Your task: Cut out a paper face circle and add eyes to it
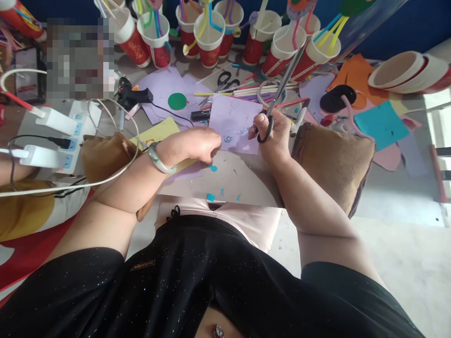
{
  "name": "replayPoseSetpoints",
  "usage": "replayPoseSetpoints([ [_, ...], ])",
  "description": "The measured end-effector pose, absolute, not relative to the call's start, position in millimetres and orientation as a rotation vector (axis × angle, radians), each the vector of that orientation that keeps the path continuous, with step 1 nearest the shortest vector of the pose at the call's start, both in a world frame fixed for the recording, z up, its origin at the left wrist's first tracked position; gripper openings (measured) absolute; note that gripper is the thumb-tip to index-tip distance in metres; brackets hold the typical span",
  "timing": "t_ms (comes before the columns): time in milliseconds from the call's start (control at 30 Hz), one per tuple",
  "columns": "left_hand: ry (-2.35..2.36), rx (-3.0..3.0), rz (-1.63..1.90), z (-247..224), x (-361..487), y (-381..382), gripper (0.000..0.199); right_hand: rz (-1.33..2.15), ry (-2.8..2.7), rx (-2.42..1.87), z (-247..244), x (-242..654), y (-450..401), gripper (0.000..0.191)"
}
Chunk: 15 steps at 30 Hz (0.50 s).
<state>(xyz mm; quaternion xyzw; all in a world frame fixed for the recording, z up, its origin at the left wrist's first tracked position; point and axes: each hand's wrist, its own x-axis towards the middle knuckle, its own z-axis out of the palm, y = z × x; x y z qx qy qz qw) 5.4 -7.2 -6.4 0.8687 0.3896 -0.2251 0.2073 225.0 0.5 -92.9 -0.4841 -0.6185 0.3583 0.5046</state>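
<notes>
My right hand (276, 136) is closed around the handles of a pair of scissors (282, 91), whose long blades point up and away toward the cups. Beneath it lies a purple sheet of paper (229, 115) with blue pieces and pen marks on it. My left hand (200, 143), with a pale bangle (160, 159) at the wrist, is beside the sheet's left edge. Its fingers are curled down and together, and whatever they may hold is hidden. Just below them is a small round blue paper piece (213, 168). Several blue scraps (210, 197) lie near the table's front edge.
Red and white paper cups (209, 40) with coloured straws line the back. A black glue gun (136, 96), a marker (200, 115) and second scissors (227, 82) lie nearer. At left is a power strip (72, 136) with cables. Brown cushions (333, 164) flank the work area.
</notes>
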Motion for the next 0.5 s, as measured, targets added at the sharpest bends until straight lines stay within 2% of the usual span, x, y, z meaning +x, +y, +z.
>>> replayPoseSetpoints([
  [267,1.108,2.429,-0.572,-5.7,4.6,-4.1,0.028,0.843,-1.492,-1.229,-88.1,222.7,-3.3,0.067],
  [500,1.112,2.308,-0.239,-6.1,-1.0,1.9,0.023,0.839,-1.512,-1.253,-86.7,222.2,-3.9,0.064],
])
